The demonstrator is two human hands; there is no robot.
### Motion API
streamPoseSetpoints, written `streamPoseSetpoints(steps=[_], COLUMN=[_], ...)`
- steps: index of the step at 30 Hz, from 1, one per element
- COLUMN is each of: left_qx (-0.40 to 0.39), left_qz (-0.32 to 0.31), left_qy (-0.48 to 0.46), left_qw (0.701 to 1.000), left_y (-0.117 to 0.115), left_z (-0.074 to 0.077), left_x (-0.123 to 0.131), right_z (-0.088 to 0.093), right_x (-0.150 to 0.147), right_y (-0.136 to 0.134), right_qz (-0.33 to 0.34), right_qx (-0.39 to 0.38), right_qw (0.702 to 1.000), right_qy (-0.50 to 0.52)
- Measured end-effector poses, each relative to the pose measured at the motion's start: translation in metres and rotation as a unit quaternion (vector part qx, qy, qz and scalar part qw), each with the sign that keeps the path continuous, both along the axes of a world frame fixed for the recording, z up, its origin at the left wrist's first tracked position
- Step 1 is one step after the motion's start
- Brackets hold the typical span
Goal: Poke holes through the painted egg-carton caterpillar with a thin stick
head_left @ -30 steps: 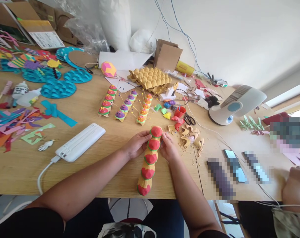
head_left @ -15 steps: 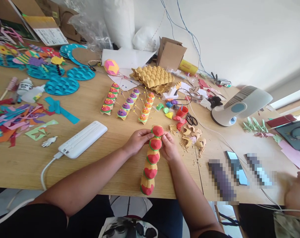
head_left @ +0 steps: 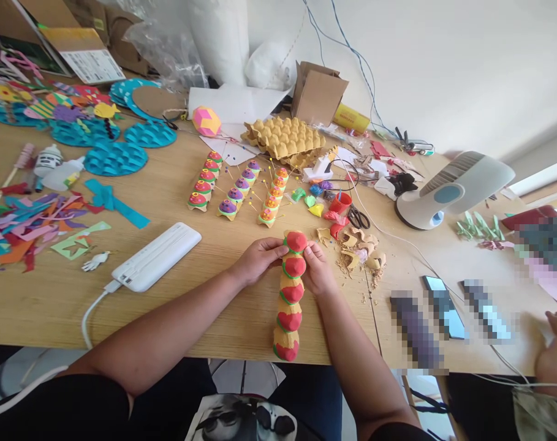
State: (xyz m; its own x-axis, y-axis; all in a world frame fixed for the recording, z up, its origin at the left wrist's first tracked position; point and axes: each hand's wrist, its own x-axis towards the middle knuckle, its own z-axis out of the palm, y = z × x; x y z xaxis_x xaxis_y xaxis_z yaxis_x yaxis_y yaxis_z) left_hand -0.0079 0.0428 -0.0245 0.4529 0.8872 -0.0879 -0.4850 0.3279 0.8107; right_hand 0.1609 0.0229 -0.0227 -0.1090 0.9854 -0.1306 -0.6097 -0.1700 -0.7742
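Between my hands is an egg-carton strip point(head_left: 291, 295), its bumps covered in red with green edging, running from the far end toward the table's front edge. My left hand point(head_left: 262, 260) pinches the left side of its far end. On the opposite side, the fingers of my right hand point(head_left: 317, 266) grip the same end. Beyond them stand three decorated egg-carton strips: a red one point(head_left: 207, 180), a purple one point(head_left: 239, 188) and an orange one point(head_left: 273, 197), the latter two with pins sticking out. Torn carton scraps point(head_left: 358, 250) lie right of my right hand.
A white power bank point(head_left: 157, 257) with a cable lies left. Scissors point(head_left: 358, 217), a red cup point(head_left: 341, 203) and coloured clay point(head_left: 315, 209) are beyond my right hand. A fan point(head_left: 453, 190) and phone point(head_left: 444, 307) are right. Another person's hand point(head_left: 556, 349) rests at the right edge.
The near end of the red strip has swung slightly right, so the strip lies straighter toward me. Both hands keep their hold on its far end. The view has shifted a little.
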Motion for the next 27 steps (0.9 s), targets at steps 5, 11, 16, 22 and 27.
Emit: streamPoseSetpoints(steps=[5,11,16,22,27], left_qx=[0.003,-0.019,-0.028,-0.034,-0.038], left_qz=[0.018,0.028,0.007,0.003,0.023], left_qy=[-0.01,-0.02,-0.03,-0.037,-0.037], left_qw=[1.0,0.999,0.999,0.999,0.998], left_y=[-0.0004,-0.0018,-0.0023,-0.0009,-0.0023], left_z=[0.0014,0.0044,0.007,0.0067,0.0073], left_x=[0.0009,0.0017,-0.001,-0.0009,0.0007], right_z=[0.001,-0.0019,-0.0018,-0.0012,-0.0021], right_x=[0.0,0.0007,0.0029,0.0027,0.002], right_y=[0.0001,0.0007,0.0008,0.0001,-0.0004], right_qz=[0.004,0.014,0.021,0.033,0.042], right_qx=[-0.004,-0.002,-0.009,-0.009,-0.014], right_qw=[1.0,1.0,1.0,0.999,0.999], right_qy=[0.006,-0.008,-0.012,-0.007,-0.016])
